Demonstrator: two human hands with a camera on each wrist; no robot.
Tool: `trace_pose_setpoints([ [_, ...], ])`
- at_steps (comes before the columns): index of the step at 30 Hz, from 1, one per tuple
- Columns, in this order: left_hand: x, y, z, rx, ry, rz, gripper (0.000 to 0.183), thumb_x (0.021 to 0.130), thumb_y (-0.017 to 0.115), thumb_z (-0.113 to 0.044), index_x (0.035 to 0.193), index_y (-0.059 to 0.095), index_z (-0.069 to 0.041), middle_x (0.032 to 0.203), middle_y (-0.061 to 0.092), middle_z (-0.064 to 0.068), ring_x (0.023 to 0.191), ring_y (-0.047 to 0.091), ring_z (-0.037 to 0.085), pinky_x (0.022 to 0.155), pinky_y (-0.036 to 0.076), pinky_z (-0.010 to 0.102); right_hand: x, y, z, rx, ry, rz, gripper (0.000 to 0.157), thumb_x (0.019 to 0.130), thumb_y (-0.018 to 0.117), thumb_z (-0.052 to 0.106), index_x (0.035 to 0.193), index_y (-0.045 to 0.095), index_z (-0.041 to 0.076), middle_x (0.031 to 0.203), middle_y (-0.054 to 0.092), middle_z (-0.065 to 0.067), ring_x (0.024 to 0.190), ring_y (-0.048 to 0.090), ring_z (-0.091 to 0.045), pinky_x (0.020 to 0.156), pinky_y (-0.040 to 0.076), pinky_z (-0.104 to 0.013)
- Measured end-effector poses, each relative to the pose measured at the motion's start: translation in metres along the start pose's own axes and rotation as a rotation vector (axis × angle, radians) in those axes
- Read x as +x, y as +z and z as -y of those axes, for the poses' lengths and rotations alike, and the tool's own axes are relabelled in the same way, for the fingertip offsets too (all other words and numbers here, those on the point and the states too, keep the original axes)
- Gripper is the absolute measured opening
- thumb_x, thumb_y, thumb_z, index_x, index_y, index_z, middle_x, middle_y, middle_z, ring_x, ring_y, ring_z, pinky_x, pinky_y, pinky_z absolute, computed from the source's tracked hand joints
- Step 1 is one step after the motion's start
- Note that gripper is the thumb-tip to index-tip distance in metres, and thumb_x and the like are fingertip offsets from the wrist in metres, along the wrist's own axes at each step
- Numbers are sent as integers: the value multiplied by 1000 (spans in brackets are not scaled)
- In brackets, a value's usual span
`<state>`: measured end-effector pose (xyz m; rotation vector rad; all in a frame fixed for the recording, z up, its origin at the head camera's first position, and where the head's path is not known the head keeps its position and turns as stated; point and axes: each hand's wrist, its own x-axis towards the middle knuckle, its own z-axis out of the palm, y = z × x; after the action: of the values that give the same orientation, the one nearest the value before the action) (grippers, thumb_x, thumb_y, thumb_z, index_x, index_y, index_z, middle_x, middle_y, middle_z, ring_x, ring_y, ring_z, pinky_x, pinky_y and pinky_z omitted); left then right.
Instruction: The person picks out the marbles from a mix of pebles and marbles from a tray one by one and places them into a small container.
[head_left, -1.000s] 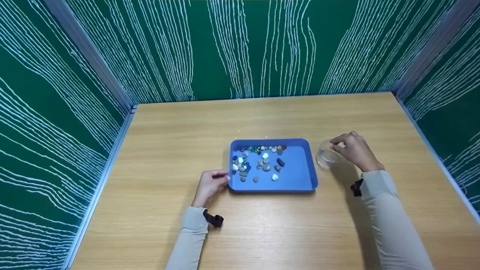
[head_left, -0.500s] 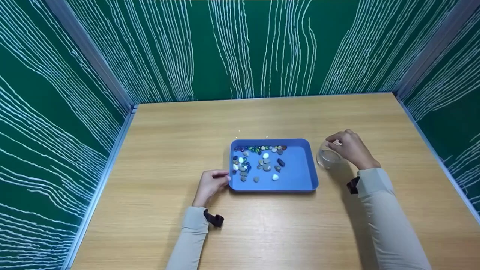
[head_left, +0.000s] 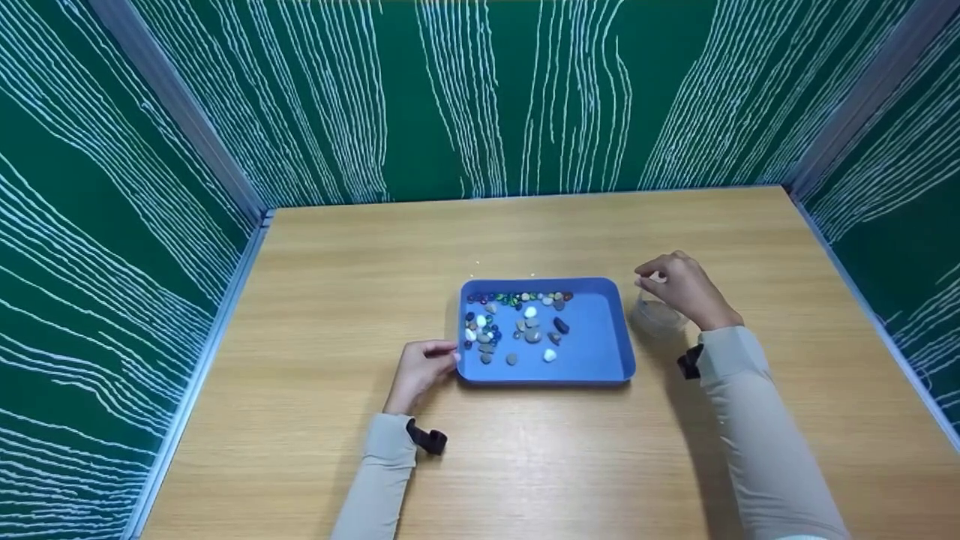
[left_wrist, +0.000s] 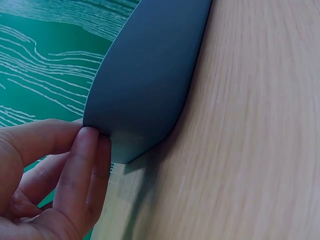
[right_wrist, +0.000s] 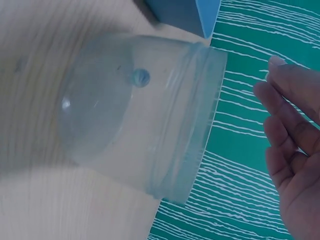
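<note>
As seen from the head camera, beginning at far left with a dark green wall panel (head_left: 82, 247) covered in wavy white lines, then a pale wood-grain tabletop (head_left: 337, 300). Next, a light grey sleeve (head_left: 379, 480) with a black wrist strap (head_left: 427, 437) at the cuff. Just beyond, a bare left hand (head_left: 420, 373), pinching the wall of a shallow blue rectangular tray (head_left: 592, 364) near its front left corner. At left within it, a clump of dark and blue glass marbles (head_left: 495, 334) among white and grey pebbles; along the far wall, a row of purple, green and clear round marbles (head_left: 514, 299). Around the middle, a cluster of smooth grey stones (head_left: 532, 335); nearer the front, a single white pebble (head_left: 550, 355); farther right, a dark elongated stone (head_left: 561, 325). Just right of the tray, upright on the tabletop, a transparent round wide-mouthed jar (head_left: 658, 321). Through its clear side in the right wrist view, a small bluish glass marble (right_wrist: 141, 78); cannot tell whether resting or falling. Near the mouth, apart from the rim, a bare right hand (head_left: 688, 291), fingers loosely bent, thumb and forefinger tips close together, gripping nothing.
</note>
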<state>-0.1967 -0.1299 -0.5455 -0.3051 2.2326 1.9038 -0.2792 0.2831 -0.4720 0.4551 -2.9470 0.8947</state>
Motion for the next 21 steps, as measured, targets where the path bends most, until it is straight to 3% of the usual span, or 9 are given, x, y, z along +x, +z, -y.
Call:
trace_pose_setpoints([
  [10,0,-1,-1,-16,-9,12,31,82,71,-2,112,68,6,108,69,19,78,63,8,73,60,29,10,6,13,37,7,20,23,94,61,12,111,69,-2,110,66,-21,100,54,-33,83,54,-49],
  [16,1,-2,-1,-37,10,43,31,83,67,2,112,64,13,104,68,23,74,60,7,72,58,31,17,12,25,32,-11,32,23,94,60,10,112,69,0,111,67,-20,99,56,-32,81,55,-46],
  [21,-2,-2,-4,-32,10,32,32,83,69,0,112,65,11,102,70,18,75,61,6,70,57,26,25,18,37,33,-1,68,23,94,60,10,113,69,0,112,66,-20,100,57,-32,84,56,-46],
])
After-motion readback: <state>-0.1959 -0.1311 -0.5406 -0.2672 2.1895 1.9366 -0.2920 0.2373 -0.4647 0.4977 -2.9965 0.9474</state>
